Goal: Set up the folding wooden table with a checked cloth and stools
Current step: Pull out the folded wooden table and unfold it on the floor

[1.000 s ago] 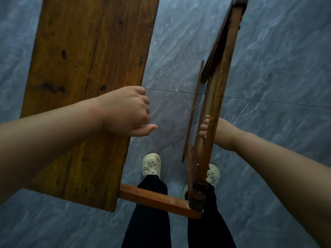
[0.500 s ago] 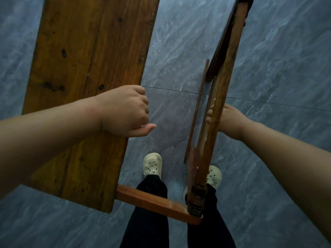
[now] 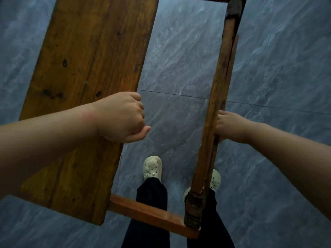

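The folding wooden table is half unfolded below me. Its left leaf (image 3: 86,72) is a broad brown board lying nearly flat. My left hand (image 3: 121,117) is closed over that board's right edge. A reddish cross rail (image 3: 152,214) joins the board to the right leaf (image 3: 217,108), which stands almost on edge. My right hand (image 3: 231,126) grips the right leaf from behind, its fingers mostly hidden by the wood. No cloth or stools are in view.
Grey marbled floor tiles (image 3: 179,59) show through the gap between the two leaves and on both sides. My legs in dark trousers and pale clogs (image 3: 152,168) stand in the gap, behind the cross rail.
The right leaf has swung outward to the right, widening the gap. My right hand has moved up and right with it. My left hand has stayed on the left board's edge.
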Demonstrator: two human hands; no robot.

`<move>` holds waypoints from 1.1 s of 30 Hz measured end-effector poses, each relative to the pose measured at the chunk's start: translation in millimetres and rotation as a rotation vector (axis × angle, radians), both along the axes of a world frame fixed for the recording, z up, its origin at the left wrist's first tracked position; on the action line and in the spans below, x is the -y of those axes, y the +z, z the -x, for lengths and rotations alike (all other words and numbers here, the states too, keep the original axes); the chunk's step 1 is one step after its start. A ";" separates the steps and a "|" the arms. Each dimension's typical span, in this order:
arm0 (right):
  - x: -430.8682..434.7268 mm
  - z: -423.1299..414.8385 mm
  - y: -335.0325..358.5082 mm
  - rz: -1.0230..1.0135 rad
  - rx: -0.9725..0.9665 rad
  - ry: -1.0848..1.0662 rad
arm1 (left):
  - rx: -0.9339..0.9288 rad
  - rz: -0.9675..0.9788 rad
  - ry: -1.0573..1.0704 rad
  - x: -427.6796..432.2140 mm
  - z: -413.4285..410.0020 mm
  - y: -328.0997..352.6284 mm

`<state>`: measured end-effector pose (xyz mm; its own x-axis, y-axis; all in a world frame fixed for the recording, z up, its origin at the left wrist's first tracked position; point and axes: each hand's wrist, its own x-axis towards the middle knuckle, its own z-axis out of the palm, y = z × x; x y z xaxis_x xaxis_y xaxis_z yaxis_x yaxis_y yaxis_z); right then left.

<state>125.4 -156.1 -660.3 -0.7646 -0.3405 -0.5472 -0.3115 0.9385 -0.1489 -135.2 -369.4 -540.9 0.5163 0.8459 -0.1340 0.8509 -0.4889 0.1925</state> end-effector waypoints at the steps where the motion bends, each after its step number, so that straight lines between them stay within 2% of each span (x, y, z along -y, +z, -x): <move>1: 2.7 -1.2 -0.5 -0.040 0.054 0.023 | 0.000 0.000 -0.003 1.1 -1.6 -0.9; 5: 10.2 -10.7 -3.3 -0.088 0.175 0.011 | -0.005 -0.008 -0.019 5.6 -14.0 -5.4; 8: 17.7 -21.7 -5.6 0.011 0.012 -0.008 | -0.011 -0.019 -0.044 7.1 -24.4 -6.7; 11: 29.3 -28.7 -5.7 -0.060 -0.055 -0.122 | -0.035 -0.055 -0.077 7.4 -36.8 -6.8; 12: 32.0 -33.2 -8.5 -0.048 -0.113 -0.100 | -0.045 -0.061 -0.087 7.2 -40.6 -7.0; 15: 37.0 -42.6 -12.0 0.063 -0.210 -0.124 | -0.056 -0.060 -0.099 5.9 -49.9 -7.1; 17: 34.1 -45.5 -13.6 0.092 -0.162 -0.194 | -0.071 -0.054 -0.100 3.4 -52.8 -6.8; 20: 28.8 -56.0 -22.7 0.135 0.017 -0.252 | -0.074 -0.042 -0.106 1.3 -57.6 -6.3; 23: 28.2 -59.7 -19.8 0.072 0.067 -0.331 | -0.067 -0.007 -0.124 -4.7 -62.6 -6.8; 29: 44.4 -66.6 -20.4 -0.107 0.144 -0.120 | -0.090 0.007 -0.183 -13.8 -86.4 -9.2; 31: 47.3 -76.2 -22.8 -0.101 0.195 -0.132 | -0.101 0.015 -0.183 -13.7 -92.1 -4.9; 33: 43.5 -85.5 -19.9 0.002 0.234 -0.269 | -0.116 0.016 -0.161 -12.4 -95.2 -0.4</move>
